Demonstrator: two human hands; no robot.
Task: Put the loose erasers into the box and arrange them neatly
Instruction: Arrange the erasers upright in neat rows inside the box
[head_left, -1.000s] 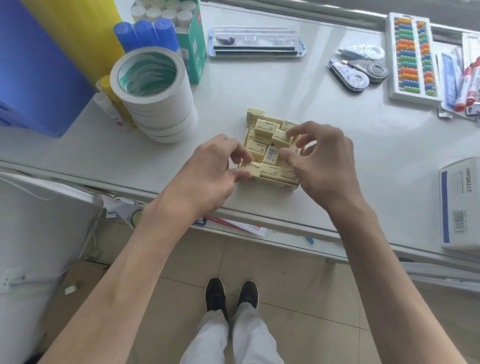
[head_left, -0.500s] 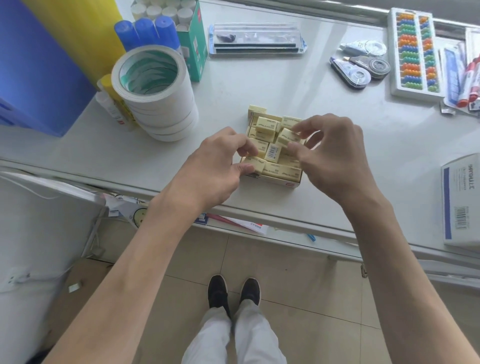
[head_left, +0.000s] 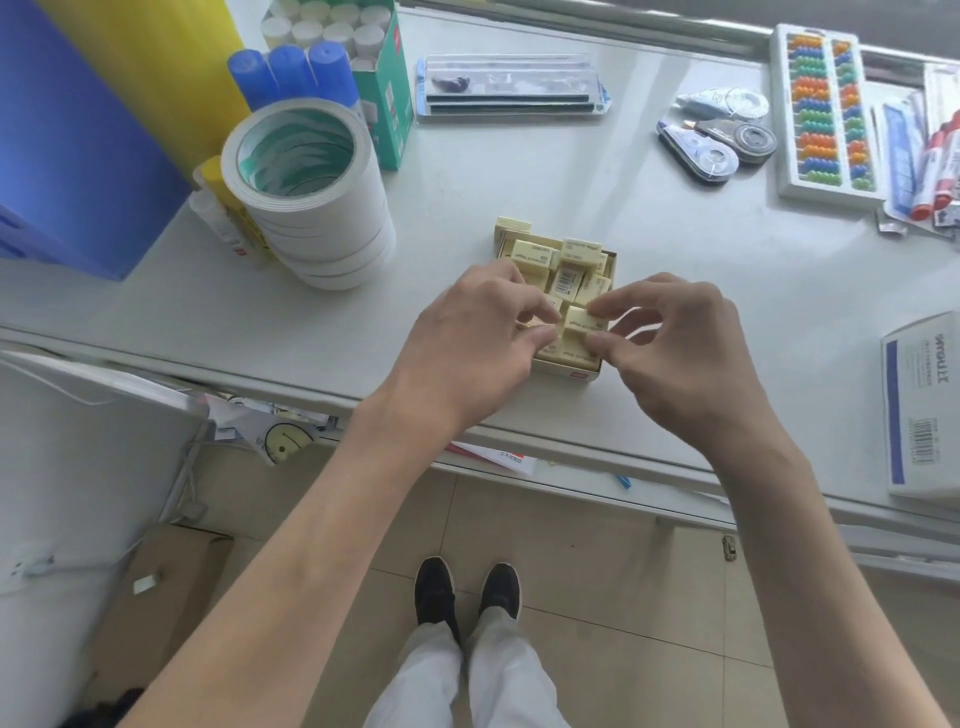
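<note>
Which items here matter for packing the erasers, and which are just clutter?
In the job: small cardboard box; cream block erasers inside it; one loose cream eraser past its far-left corner; left hand, right hand, each pinching an eraser.
Lying about: stack of white tape rolls; blue-capped glue sticks; correction tape dispensers; white bead abacus.

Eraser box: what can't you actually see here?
Head view: near-left rows of the box, covered by the left hand.
What the left hand pinches, hidden by its own fingers.
Print on the eraser in the right hand, too small.
White packet, cut by the right edge.
</note>
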